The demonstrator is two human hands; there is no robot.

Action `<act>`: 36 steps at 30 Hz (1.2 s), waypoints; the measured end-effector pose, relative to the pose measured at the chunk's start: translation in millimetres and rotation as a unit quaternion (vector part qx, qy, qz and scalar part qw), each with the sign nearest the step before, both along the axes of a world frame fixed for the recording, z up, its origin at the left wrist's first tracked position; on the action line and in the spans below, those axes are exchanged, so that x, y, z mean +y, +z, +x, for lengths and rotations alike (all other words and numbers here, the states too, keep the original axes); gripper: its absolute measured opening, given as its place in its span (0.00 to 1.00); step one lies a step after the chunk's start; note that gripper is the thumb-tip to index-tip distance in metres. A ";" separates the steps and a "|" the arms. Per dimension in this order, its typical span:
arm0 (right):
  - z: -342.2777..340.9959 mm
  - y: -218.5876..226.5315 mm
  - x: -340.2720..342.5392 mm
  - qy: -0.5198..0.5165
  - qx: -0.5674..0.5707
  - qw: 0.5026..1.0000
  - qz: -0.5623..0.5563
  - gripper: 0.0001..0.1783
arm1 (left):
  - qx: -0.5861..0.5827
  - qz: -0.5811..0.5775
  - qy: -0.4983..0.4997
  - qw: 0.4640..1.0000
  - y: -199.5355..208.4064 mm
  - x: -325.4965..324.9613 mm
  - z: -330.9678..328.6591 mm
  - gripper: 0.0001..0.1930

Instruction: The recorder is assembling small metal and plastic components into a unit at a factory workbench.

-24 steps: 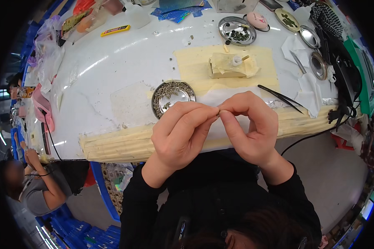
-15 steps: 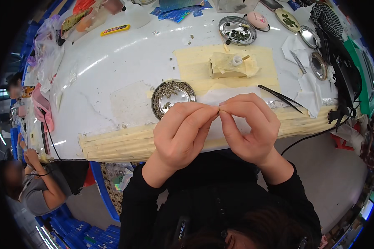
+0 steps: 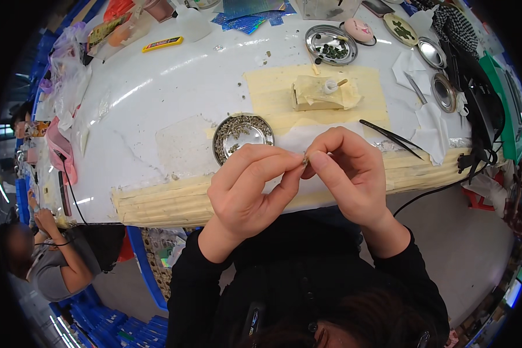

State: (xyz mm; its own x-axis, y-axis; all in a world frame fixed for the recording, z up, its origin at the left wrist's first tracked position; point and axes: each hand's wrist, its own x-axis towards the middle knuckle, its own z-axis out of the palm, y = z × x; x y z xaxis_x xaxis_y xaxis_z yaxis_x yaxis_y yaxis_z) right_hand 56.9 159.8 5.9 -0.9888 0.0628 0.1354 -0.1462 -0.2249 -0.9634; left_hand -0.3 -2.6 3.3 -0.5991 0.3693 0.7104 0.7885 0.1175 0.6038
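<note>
Above the white taped surface [image 3: 156, 104], both hands are pinching one tiny grey-brown piece [image 3: 305, 158] together. Left hand [image 3: 246, 188] and right hand [image 3: 351, 174] are meeting just beside a round steel dish of grey bits [image 3: 242, 134]

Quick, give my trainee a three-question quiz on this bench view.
1. True or false: both hands pinch one tiny part between their fingertips.
2. The dish of small grey parts lies: A) beyond the left hand, B) right of the tweezers, C) on the floor.
3. Fill in: the tweezers lie on the table, beyond the ___ hand.

Key: 1 true; 2 A; 3 right.
</note>
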 end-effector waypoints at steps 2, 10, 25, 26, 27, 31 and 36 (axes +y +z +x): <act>-0.2 -0.5 -0.3 0.001 -0.002 1.000 0.000 0.04 | 0.012 0.002 -0.002 1.000 -0.3 0.0 -1.1 0.13; -3.5 0.3 -2.1 -0.106 0.124 0.967 0.195 0.04 | 0.030 -0.016 0.018 0.999 -2.1 1.1 0.1 0.13; -1.3 0.7 -2.6 -0.098 0.089 0.981 0.144 0.06 | 0.044 -0.004 -0.001 0.999 -3.2 1.0 -1.7 0.14; -2.1 -1.1 -2.1 -0.130 0.163 0.947 0.242 0.06 | 0.046 -0.005 0.002 0.999 -3.1 1.4 -1.7 0.14; -3.4 -1.0 -2.8 -0.152 0.208 0.922 0.290 0.06 | 0.045 -0.009 0.006 0.999 -3.3 1.5 -1.6 0.14; -6.7 -1.6 -3.0 -0.162 0.256 0.888 0.346 0.05 | 0.044 -0.019 0.013 0.999 -4.8 1.2 -0.8 0.14; 0.6 -1.2 -2.1 -0.055 0.041 0.995 0.072 0.03 | 0.039 -0.006 -0.011 0.999 -4.4 0.1 -1.7 0.13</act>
State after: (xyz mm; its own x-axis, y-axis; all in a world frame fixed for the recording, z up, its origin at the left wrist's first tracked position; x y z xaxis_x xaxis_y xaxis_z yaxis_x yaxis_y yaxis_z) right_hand 57.5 157.8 4.8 -0.9624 0.1449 0.2300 -0.2411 -0.0645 -0.9684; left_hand -2.1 -2.5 -1.0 -0.5329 0.3905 0.7507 0.8359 0.1052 0.5387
